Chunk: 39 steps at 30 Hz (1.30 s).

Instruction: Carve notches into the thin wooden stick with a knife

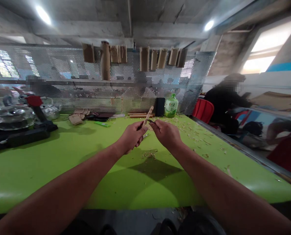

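My left hand (131, 137) is closed around a slim pale wooden stick (149, 114), which slants up and away to the right. In my right hand (168, 133) is a small knife; its dark blade (150, 121) points left and meets or nearly meets the stick just above my left fingers. Most of the knife's handle is hidden in my right fist. A thin metallic tip (146, 135) shows beside my left fingers; I cannot tell what it belongs to. Below the hands, a small heap of wood shavings (149, 154) lies on the green tabletop (106, 186).
More shavings (206, 142) are scattered to the right. At the back stand a green-labelled bottle (170, 106) and a black case (160, 107). Wooden pieces (78, 117) and a green cutter (102, 124) lie back left, near glass teapots (12, 117). A seated person (225, 101) is at right.
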Each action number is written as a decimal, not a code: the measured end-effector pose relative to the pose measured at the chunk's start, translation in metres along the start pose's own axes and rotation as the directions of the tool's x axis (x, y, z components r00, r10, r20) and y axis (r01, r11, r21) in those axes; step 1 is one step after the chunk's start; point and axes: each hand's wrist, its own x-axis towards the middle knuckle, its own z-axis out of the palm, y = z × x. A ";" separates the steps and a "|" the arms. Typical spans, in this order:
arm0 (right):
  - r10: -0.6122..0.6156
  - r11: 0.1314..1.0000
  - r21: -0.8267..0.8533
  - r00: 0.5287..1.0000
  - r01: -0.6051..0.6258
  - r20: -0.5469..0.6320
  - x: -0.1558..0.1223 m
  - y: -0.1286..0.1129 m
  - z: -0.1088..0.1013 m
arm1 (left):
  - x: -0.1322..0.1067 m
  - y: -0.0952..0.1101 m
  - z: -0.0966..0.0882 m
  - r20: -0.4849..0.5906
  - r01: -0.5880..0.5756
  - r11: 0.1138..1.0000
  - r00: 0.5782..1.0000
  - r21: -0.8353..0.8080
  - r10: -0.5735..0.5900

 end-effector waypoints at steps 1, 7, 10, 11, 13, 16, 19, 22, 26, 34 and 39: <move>0.000 1.000 -0.012 1.000 0.000 0.003 0.000 0.000 0.000 | -0.001 0.002 0.001 -0.006 0.023 0.999 1.000 -0.025 -0.023; 0.003 1.000 -0.016 0.998 -0.002 0.058 0.001 -0.002 0.003 | -0.004 0.008 0.004 -0.056 0.045 0.998 0.997 -0.050 -0.047; 0.030 1.000 -0.010 0.993 -0.030 0.111 0.002 -0.004 0.003 | 0.000 0.005 0.003 -0.094 -0.033 0.999 0.995 0.000 0.033; 0.043 0.999 -0.002 0.991 -0.043 0.126 0.002 -0.005 0.003 | 0.002 0.003 0.002 -0.097 -0.054 0.998 0.994 0.015 0.055; 0.069 0.997 0.034 0.986 -0.074 0.150 0.002 -0.007 0.004 | 0.005 -0.001 0.001 -0.090 -0.086 0.995 0.992 0.041 0.089; 0.084 0.984 0.137 0.979 -0.111 0.185 0.002 -0.008 0.008 | 0.007 -0.005 -0.001 -0.093 -0.097 0.992 0.990 0.079 0.104; 0.086 0.948 0.281 0.968 -0.152 0.234 0.002 -0.006 0.015 | 0.005 -0.004 -0.001 -0.090 -0.067 0.994 0.993 0.090 0.076; 0.097 0.926 0.332 0.964 -0.178 0.247 0.001 -0.003 0.019 | 0.002 0.000 0.000 -0.077 -0.023 0.998 0.997 0.067 0.028; 0.110 0.972 0.190 0.985 -0.135 0.136 0.000 -0.003 0.012 | 0.002 0.003 0.001 -0.093 0.048 0.999 0.995 0.017 -0.046; 0.082 0.995 0.041 0.991 -0.087 0.104 -0.002 -0.008 0.002 | 0.001 0.004 0.001 -0.103 0.057 0.998 0.993 0.029 -0.053; 0.075 0.997 -0.012 0.992 -0.074 0.098 -0.003 -0.010 0.003 | -0.001 0.007 0.003 -0.091 0.033 0.999 0.995 0.042 -0.029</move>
